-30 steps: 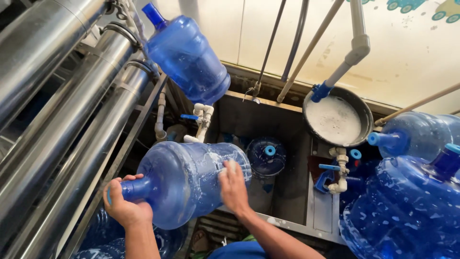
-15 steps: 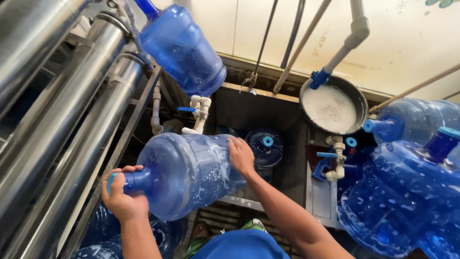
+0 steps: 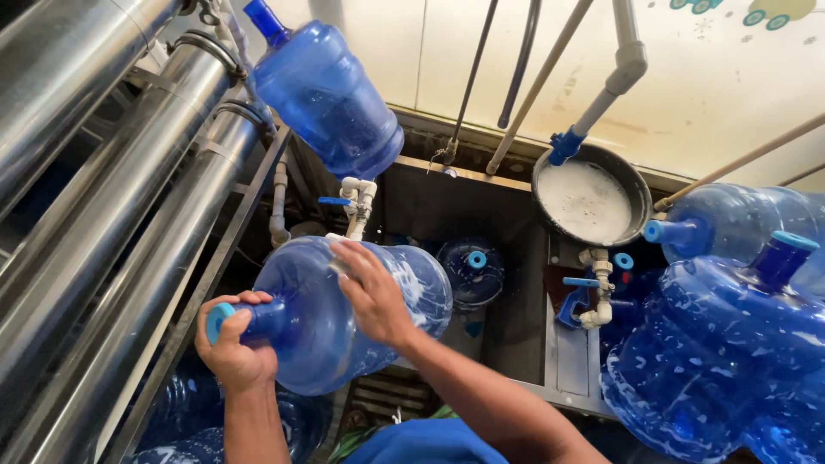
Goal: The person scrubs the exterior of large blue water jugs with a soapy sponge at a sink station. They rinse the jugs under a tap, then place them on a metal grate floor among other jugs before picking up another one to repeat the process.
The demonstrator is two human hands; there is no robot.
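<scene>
My right hand slid from the jug's base end up across the side of the big blue water jug, toward its neck. My left hand kept its neck grip, shifting slightly rightward.

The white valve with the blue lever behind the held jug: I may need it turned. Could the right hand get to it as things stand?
Probably yes. The right hand rests flat on the jug, gripping nothing, and the valve stands just beyond its fingertips with open space between. The left hand holds the neck.

Pipes left, jug centre — pan behind, right
</scene>
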